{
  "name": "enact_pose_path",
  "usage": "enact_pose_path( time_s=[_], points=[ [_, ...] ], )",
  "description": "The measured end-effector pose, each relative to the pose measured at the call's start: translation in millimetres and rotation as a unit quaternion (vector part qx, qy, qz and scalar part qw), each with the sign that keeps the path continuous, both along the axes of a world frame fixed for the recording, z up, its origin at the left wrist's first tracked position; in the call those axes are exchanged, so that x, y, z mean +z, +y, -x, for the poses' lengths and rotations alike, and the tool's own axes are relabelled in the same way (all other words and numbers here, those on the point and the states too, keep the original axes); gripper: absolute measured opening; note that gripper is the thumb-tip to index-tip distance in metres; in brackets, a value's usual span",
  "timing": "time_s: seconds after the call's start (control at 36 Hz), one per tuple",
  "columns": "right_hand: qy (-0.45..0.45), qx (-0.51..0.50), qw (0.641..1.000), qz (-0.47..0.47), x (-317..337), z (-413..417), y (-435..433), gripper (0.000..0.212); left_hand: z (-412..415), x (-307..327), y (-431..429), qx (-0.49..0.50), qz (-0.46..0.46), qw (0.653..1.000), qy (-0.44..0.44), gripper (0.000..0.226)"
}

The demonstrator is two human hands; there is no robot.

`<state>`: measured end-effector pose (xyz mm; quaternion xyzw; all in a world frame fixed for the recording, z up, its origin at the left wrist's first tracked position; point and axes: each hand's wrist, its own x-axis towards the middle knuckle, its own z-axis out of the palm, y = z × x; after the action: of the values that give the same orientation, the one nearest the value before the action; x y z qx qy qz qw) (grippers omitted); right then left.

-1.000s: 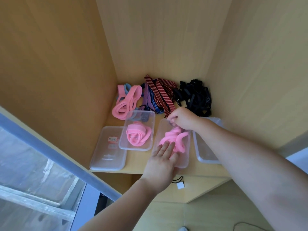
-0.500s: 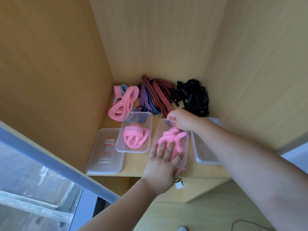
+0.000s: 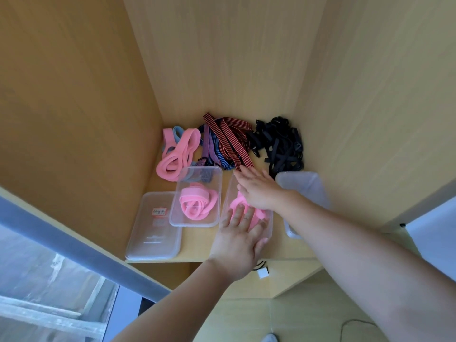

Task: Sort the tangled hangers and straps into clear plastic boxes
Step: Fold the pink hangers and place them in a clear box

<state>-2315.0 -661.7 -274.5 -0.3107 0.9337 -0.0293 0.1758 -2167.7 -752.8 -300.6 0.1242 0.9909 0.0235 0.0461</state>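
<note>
On the wooden shelf the middle clear box held a bunched pink strap, and both hands were on it. The left hand lay flat with its fingers straight, pressing the strap down at the near end of the box and gripping nothing. The right hand was likewise spread flat with its fingers extended over the far end of the same box, holding nothing, its fingertips just beside the end of the red-and-black striped straps. Just to the left stood a second clear box with a coiled pink strap inside it, its near left corner overlapping a flat clear container at the shelf's front left. That container carried a small pink-edged sticker with handwriting too small to read, and faint raised marks below it that could not be made out either. To the right of the hands, partly hidden by the right forearm, sat another clear box. Along the back of the shelf lay the unsorted heaps: loose pink straps at the left with a grey-blue band beneath them, purple and blue striped straps next, then the red-and-black ones, and a tangle of black straps in the right corner. A small white tag on a dark cord hung just under the shelf's front edge
</note>
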Motion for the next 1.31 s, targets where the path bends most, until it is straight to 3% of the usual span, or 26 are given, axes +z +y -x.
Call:
enact_pose_path(
  time_s=[0.17,0.36,0.5,0.56,0.64,0.75,0.83,1.03,1.14,1.31],
  points=[
    [0.033,-0.007,0.999,-0.014,-12.0,-0.4,-1.8,0.057,-11.0,-24.1,-6.7,-0.021,-0.103,0.991,0.085,0.045],
    [0.029,-0.014,0.999,-0.036,-14.2,-0.4,-4.4,0.058,-7.7,-35.2,-9.3,-0.038,-0.144,0.975,0.164,0.039],
    [0.008,-0.020,0.999,-0.029,-7.4,3.1,-7.0,0.057,-6.9,-25.5,-14.7,-0.053,-0.091,0.985,0.136,0.044],
    [-0.005,-0.063,0.998,0.025,-2.6,5.0,-8.5,0.052,-6.0,-19.9,-15.7,-0.053,-0.055,0.993,0.095,0.058],
    [-0.044,-0.140,0.979,0.142,8.6,5.4,-6.7,0.045,-6.6,-10.6,-14.8,-0.058,-0.013,0.997,0.057,0.062],
    [-0.063,-0.152,0.971,0.171,25.6,14.2,-13.5,0.026,-9.1,-5.0,-10.5,-0.056,-0.004,0.996,0.074,0.074],
    [-0.067,-0.170,0.968,0.174,39.3,22.9,-16.1,0.024,-7.1,6.9,-5.4,-0.042,-0.018,0.995,0.092,0.084],
    [-0.014,-0.118,0.949,0.291,63.2,31.8,-17.8,0.032,-2.7,40.2,-9.7,-0.038,-0.017,0.986,0.163,0.072],
    [0.001,-0.071,0.957,0.282,78.4,29.1,-41.7,0.029,-9.4,46.6,-32.2,-0.019,0.005,0.979,0.205,0.058],
    [-0.055,-0.040,0.967,0.245,75.4,23.7,-84.3,0.032,-20.7,42.0,-68.1,0.011,-0.017,0.976,0.217,0.073]
  ],
)
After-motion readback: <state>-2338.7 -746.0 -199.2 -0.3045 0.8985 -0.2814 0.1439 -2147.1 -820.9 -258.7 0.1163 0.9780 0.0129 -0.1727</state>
